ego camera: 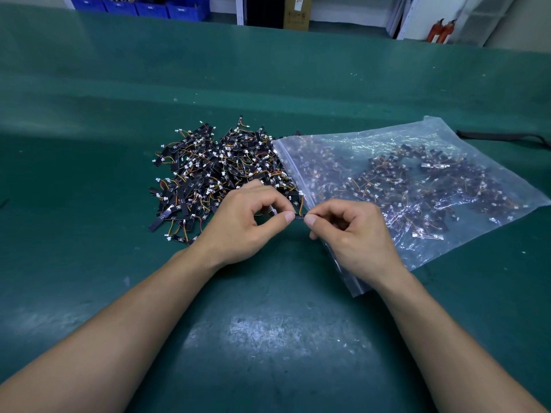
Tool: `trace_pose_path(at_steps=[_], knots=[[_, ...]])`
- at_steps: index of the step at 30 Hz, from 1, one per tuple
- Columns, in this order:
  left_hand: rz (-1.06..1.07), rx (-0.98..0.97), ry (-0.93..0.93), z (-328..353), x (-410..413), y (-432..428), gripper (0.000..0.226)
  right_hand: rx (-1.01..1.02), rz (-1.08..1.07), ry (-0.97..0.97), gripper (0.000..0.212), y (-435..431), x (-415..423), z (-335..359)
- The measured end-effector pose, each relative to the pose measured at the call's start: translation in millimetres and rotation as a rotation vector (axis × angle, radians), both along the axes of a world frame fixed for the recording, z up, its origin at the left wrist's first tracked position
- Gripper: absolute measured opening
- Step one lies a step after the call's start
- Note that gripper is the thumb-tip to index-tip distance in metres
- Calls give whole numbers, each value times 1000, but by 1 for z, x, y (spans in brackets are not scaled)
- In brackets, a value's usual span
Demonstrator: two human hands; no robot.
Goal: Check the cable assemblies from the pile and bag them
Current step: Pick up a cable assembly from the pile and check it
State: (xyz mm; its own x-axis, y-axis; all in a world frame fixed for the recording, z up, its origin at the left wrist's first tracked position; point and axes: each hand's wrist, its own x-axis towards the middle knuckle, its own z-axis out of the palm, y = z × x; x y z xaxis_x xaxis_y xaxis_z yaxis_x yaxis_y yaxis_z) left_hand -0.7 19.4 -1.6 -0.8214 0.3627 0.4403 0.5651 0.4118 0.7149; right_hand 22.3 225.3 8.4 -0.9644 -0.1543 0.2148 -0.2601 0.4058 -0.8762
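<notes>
Stretching across the whole view is the green counter (268, 338). On its right side a big clear zip bag (432, 129) lies flat, with a good scatter of assemblies inside and its zip edge turned toward the middle. Touching that edge on the left is the pile (214, 168), a dense tangle of black strips, thin orange and yellow wires and tiny white connectors.

Now to the hands, both just in front of the pile. The left hand (241, 225) is curled, thumb and forefinger pinching one end of a single cable assembly (299, 216). The right hand (354, 234), over the bag's zip edge, pinches the other end the same way. The piece is held level between the two thumbs, just above the counter, with its wires (301, 205) looping up to a white connector (301, 193).

How will it handle? It looks feather-light, so weight is no concern. The black strip seems the sturdy part, and its two ends are the place to hold, just as the hands have it. The wires look soft and fine, and the joints where they meet strip and connector are likely the weak spots. Tugging there could do damage. Pieces in the pile will probably snag on each other, so lifting one by its strip should free it cleanly. The bag itself is limp and slippery, so its mouth may need holding open.
</notes>
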Motion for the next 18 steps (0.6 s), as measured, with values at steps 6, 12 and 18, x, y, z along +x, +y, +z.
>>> trace_pose_path(at_steps=[6,12,18], knots=[[17,0,33,0,-1,0,8,-27,-1,-13,7,0,0,-1],[-13,-20,41,0,0,-1,8,7,10,16,15,1,-1,-2],[9,-20,84,1,-1,1,11,-47,12,-11,12,0,0,2]])
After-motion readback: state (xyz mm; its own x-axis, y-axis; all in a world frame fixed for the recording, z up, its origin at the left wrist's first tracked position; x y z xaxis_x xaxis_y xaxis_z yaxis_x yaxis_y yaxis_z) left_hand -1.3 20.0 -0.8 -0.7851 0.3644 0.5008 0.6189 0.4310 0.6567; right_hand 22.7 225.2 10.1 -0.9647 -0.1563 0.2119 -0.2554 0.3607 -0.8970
